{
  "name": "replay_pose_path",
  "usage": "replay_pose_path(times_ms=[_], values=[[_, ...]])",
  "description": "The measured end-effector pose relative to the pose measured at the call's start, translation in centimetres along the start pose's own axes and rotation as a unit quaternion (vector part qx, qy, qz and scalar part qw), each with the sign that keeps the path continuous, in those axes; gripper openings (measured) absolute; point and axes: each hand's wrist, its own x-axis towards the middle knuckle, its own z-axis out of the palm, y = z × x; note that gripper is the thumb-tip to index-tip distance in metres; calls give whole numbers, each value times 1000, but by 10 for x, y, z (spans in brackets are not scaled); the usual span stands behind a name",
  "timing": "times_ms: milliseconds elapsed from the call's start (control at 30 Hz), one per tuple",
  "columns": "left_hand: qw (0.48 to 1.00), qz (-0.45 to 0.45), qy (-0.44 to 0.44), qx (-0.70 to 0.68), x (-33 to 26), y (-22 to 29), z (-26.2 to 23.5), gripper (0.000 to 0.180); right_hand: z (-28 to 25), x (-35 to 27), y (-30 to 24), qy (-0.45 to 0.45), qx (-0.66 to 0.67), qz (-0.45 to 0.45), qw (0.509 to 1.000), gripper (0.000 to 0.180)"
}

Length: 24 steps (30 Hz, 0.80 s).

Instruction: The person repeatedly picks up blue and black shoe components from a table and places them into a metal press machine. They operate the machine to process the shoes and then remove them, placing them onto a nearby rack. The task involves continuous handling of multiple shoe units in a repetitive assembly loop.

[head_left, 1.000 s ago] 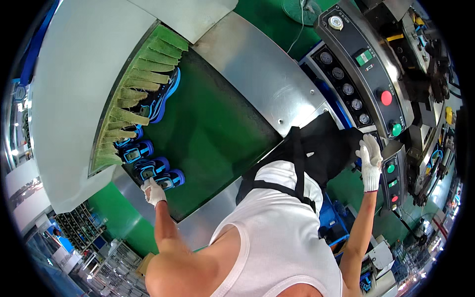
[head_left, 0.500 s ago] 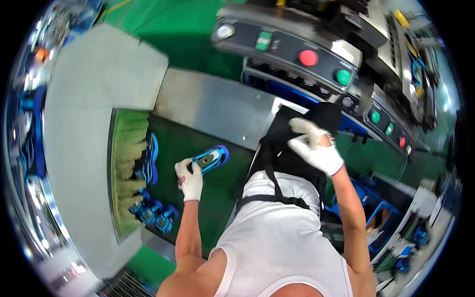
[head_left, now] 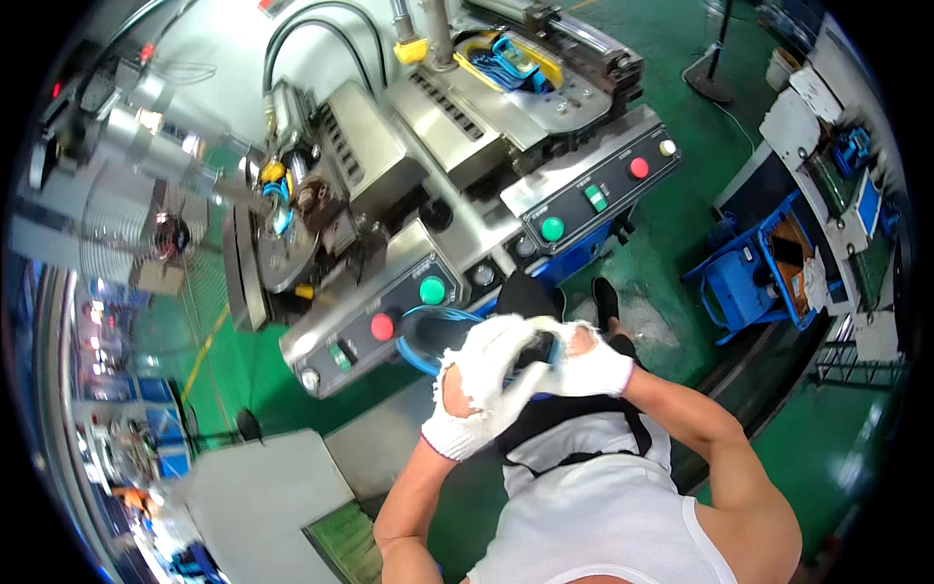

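Both my hands wear white gloves and meet in front of my chest around a black shoe sole with a blue rim [head_left: 435,334]. My left hand [head_left: 484,383] grips its near end from below. My right hand [head_left: 584,364] closes over the same end from the right. The sole's far end points toward a grey control panel [head_left: 375,326] with a red and a green button. My fingers hide the part of the sole between my hands.
A steel press machine [head_left: 409,156] with hoses stands ahead. A second control panel [head_left: 593,190] lies to its right. A blue cart [head_left: 759,273] stands at right on the green floor. A grey conveyor housing [head_left: 263,496] sits at lower left.
I have turned from the conveyor toward the press machine. The sole that my left hand lifted off the green belt is now held in both hands in front of the control panel.
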Motion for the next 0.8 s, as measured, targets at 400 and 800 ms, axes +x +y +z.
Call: replay_pose_path(times_ms=[400,800], values=[[977,-185,89,51,386,-192,91,80,-73,-136,88,324,398,343,787,55],[957,-175,230,21,499,-251,180,42,-82,-150,158,376,217,279,857,18]])
